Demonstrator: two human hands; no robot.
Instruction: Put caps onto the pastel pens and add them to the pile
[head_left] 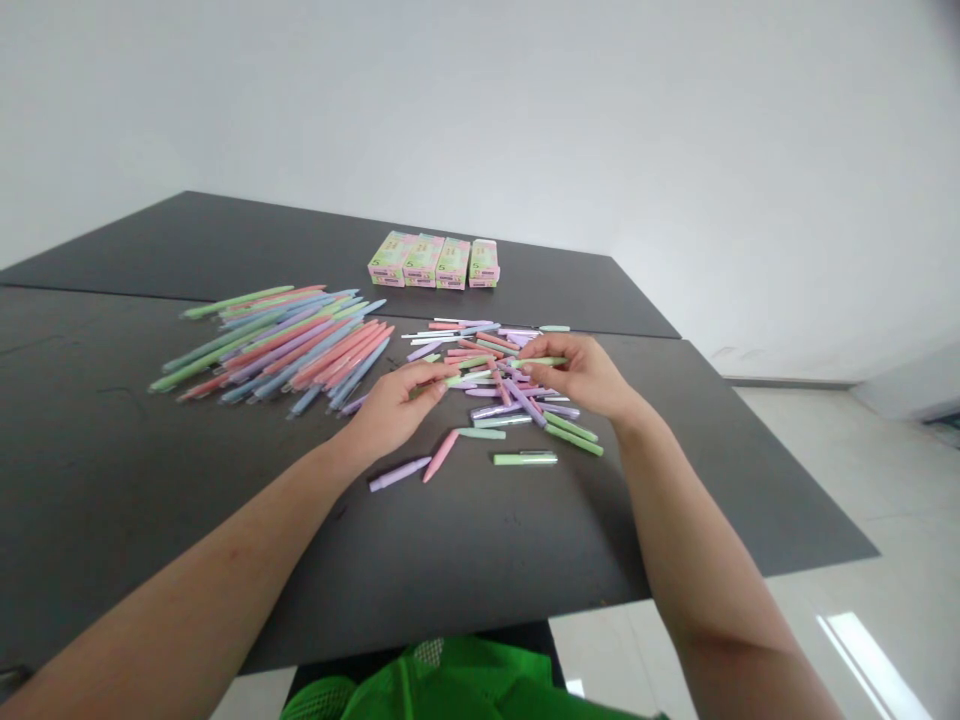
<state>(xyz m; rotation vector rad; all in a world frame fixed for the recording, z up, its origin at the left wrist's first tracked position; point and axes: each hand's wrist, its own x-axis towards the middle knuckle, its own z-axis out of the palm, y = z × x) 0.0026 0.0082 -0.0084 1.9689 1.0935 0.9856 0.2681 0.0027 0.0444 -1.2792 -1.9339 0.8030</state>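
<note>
Above a loose pile of pen parts (pixel 525 395), my left hand (pixel 394 405) pinches a light-green pen piece with a pale refill (pixel 471 379) that points right. My right hand (pixel 581 375) grips a green pen barrel (pixel 546 361), its end facing left toward that refill. The two pieces are apart. Pink, purple, green and blue barrels lie crisscross beneath the hands. Nearer to me rest a green clip piece (pixel 525 458), a purple barrel (pixel 399 474) and a pink barrel (pixel 440 456).
A heap of whole pens (pixel 285 345) in pastel colours lies on the left of the dark table (pixel 465 560). Several small green-and-pink boxes (pixel 420 262) stand in a row behind the pile. White refills (pixel 435 340) lie at the pile's far side.
</note>
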